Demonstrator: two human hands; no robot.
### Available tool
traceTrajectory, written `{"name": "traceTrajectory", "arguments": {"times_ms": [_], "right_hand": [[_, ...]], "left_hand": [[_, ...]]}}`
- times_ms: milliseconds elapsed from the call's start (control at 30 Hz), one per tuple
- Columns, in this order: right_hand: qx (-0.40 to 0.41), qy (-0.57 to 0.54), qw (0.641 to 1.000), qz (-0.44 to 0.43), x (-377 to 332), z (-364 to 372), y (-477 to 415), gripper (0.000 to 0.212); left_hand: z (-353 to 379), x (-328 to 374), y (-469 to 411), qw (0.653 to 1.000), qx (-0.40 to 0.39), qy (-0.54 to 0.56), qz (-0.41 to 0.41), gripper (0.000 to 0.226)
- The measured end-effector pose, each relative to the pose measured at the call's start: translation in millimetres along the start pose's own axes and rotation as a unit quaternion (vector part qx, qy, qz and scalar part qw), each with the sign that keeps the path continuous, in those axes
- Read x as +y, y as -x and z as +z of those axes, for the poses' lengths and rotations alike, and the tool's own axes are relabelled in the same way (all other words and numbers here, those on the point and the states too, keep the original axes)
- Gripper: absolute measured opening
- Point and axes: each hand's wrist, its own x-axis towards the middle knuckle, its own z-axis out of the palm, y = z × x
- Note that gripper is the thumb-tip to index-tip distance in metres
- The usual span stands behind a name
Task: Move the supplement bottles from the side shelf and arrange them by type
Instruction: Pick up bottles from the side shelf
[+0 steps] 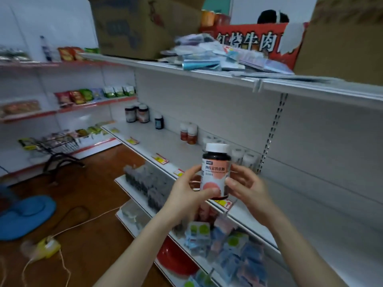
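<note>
- While you are holding the dark brown round bottle with a white cap and pink label (215, 172) up before the white metal shelf (165, 146), it is hiding part of a row of white bottles (244, 159) standing behind it. Blur is making their labels unreadable.
- Coloured packets on the lower shelf (228, 245) are smearing into blue and green patches.
- Your left hand (186, 191) is gripping the bottle from its left, with the thumb curling across the lower label. Your right hand (246, 187) is holding its right side with curled fingers.
- That bottle is standing upright between both hands, over the shelf's front edge, with its label facing you.
- Along the shelf, two red-brown bottles with white caps (189, 133), one small dark bottle (159, 121) and a cluster of dark jars (136, 113) are standing apart in groups.
- A brown cardboard box (145, 23) and a red printed carton (248, 42) are sitting on top, and their contents are staying out of sight.
- A black wire basket (60, 142) is sitting at the left; its contents are too blurred to name.
</note>
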Motion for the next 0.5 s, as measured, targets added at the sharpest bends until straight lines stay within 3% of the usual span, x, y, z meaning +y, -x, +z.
{"name": "traceTrajectory", "arguments": {"times_ms": [500], "right_hand": [[-0.151, -0.023, 0.988, 0.027, 39, 181, -213, 0.025]], "left_hand": [[-194, -66, -129, 0.99, 0.138, -0.022, -0.023, 0.053]]}}
